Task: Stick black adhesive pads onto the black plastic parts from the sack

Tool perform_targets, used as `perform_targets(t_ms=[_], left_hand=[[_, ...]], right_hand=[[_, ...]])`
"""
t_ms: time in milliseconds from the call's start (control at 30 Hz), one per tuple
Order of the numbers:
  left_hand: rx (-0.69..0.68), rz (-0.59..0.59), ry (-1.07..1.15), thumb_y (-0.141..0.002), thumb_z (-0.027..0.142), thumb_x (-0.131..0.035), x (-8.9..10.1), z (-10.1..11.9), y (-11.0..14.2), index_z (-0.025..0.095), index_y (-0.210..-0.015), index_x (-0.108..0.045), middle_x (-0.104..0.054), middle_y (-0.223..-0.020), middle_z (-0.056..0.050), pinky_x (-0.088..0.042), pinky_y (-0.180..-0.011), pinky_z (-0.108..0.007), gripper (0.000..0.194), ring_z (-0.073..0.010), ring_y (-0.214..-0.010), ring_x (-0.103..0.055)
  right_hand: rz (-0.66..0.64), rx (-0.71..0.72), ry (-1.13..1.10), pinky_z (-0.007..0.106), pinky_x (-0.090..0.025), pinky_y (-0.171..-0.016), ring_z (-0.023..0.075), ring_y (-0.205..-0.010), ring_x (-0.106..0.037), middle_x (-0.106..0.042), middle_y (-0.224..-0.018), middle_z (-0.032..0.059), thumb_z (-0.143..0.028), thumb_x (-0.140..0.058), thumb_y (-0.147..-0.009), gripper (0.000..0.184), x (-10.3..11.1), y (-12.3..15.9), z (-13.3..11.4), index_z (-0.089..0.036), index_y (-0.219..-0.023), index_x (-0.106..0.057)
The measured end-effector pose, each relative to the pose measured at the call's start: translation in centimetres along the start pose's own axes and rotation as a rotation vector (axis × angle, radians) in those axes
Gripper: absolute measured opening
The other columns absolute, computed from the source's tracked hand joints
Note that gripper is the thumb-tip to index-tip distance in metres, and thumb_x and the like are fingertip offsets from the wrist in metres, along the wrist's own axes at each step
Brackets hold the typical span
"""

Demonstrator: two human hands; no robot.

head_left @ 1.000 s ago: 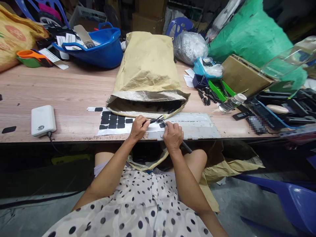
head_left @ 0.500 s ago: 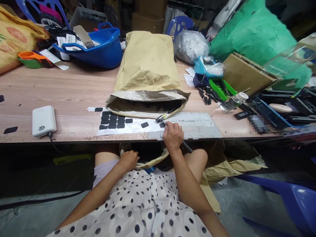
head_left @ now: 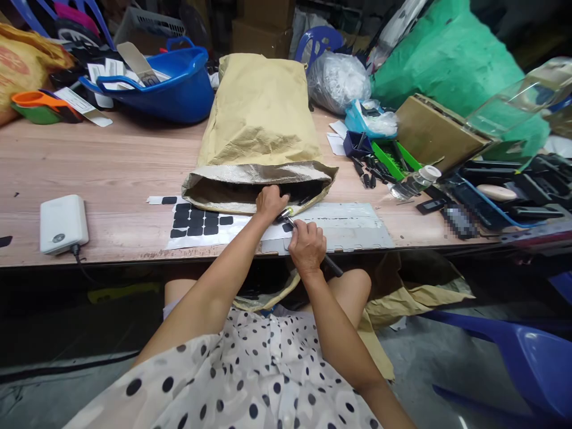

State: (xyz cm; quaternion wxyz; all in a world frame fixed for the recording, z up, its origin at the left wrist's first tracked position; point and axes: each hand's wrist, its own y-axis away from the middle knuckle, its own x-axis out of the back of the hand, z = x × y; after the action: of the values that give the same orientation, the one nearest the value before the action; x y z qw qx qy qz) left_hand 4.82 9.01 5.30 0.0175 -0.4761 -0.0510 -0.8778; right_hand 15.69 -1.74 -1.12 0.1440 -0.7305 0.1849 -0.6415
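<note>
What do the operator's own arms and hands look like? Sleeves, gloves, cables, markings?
Left hand and right hand: both ungloved. Forearms bare, with no wristwear, cables or markings visible. Loose, pale top with round black dots of varied size.

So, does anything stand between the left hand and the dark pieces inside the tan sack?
Nothing visible does: the left hand is at the sack's open mouth. The right hand holds a hammer beside it, near the lower lip, leaving the opening unblocked.
</note>
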Motion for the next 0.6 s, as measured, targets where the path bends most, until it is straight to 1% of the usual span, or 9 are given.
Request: perform_targets(t_ms=[100, 200, 300, 367, 433, 533, 600], left_hand=[[0.06, -0.069, -0.077, -0.088, 0.039, -0.064, -0.3, 0.6, -1.2, 0.017, -0.099, -0.075, -0.074, -0.108, -0.017, -0.051, -0.085, -0.036, 0.027, -0.0326, -0.109, -0.068], [0.045, -0.064, -0.112, -0.088, 0.031, -0.062, 0.1, -0.1, -0.6, 0.019, -0.102, -0.074, -0.073, -0.109, -0.014, -0.051, -0.087, -0.036, 0.022, -0.0321, -0.11, -0.068], [-0.026, 0.021, -0.085, -0.088, 0.03, -0.061, 0.7, -2.3, 1.0, 0.022, -0.104, -0.072, -0.071, -0.11, -0.01, -0.051, -0.086, -0.036, 0.021, -0.0293, -0.107, -0.067], [-0.099, 0.097, -0.034, -0.089, 0.031, -0.061, 0.9, -4.2, 2.5, 0.023, -0.102, -0.071, -0.07, -0.108, -0.008, -0.051, -0.084, -0.034, 0.018, -0.0262, -0.103, -0.066], [-0.157, 0.146, 0.012, -0.089, 0.03, -0.062, 0.9, -6.0, 3.8, 0.024, -0.099, -0.07, -0.068, -0.103, -0.006, -0.051, -0.082, -0.033, 0.014, -0.0247, -0.101, -0.064], [-0.198, 0.17, 0.048, -0.088, 0.029, -0.064, 0.4, -8.0, 5.3, 0.024, -0.095, -0.068, -0.067, -0.101, -0.006, -0.05, -0.083, -0.035, 0.01, -0.026, -0.102, -0.062], [-0.23, 0.177, 0.063, -0.087, 0.027, -0.064, -0.2, -8.5, 5.8, 0.024, -0.095, -0.068, -0.067, -0.101, -0.007, -0.05, -0.087, -0.037, 0.009, -0.0265, -0.103, -0.06]], right_hand=[[-0.004, -0.008, -0.002, 0.034, -0.029, -0.071, 0.0238, -0.086, -0.046, -0.058, -0.091, 0.0075, -0.024, -0.053, -0.095, 0.022, 0.1, 0.0, -0.2, -0.022, -0.111, -0.068], [-0.007, -0.017, -0.008, 0.034, -0.029, -0.071, 0.0242, -0.087, -0.046, -0.057, -0.092, 0.0076, -0.023, -0.053, -0.095, 0.022, 0.1, 0.0, -0.4, -0.022, -0.111, -0.068], [-0.007, -0.017, -0.017, 0.034, -0.03, -0.071, 0.0242, -0.088, -0.046, -0.057, -0.092, 0.0079, -0.022, -0.052, -0.095, 0.022, 0.0, 0.0, -0.3, -0.022, -0.111, -0.067], [-0.002, -0.015, -0.022, 0.034, -0.03, -0.071, 0.0243, -0.087, -0.046, -0.058, -0.092, 0.0081, -0.022, -0.053, -0.094, 0.022, -0.1, 0.0, -0.2, -0.022, -0.11, -0.068], [0.011, -0.017, -0.033, 0.034, -0.03, -0.07, 0.0246, -0.086, -0.046, -0.058, -0.091, 0.0082, -0.023, -0.052, -0.095, 0.022, -0.3, 0.0, 0.0, -0.022, -0.109, -0.069], [0.055, -0.044, -0.073, 0.034, -0.031, -0.069, 0.0246, -0.085, -0.047, -0.059, -0.091, 0.0087, -0.023, -0.05, -0.096, 0.024, -0.6, 0.0, 0.2, -0.022, -0.111, -0.069], [0.084, -0.065, -0.119, 0.034, -0.033, -0.069, 0.0245, -0.084, -0.048, -0.06, -0.092, 0.0092, -0.023, -0.047, -0.097, 0.027, -0.7, 0.0, 0.4, -0.022, -0.113, -0.069]])
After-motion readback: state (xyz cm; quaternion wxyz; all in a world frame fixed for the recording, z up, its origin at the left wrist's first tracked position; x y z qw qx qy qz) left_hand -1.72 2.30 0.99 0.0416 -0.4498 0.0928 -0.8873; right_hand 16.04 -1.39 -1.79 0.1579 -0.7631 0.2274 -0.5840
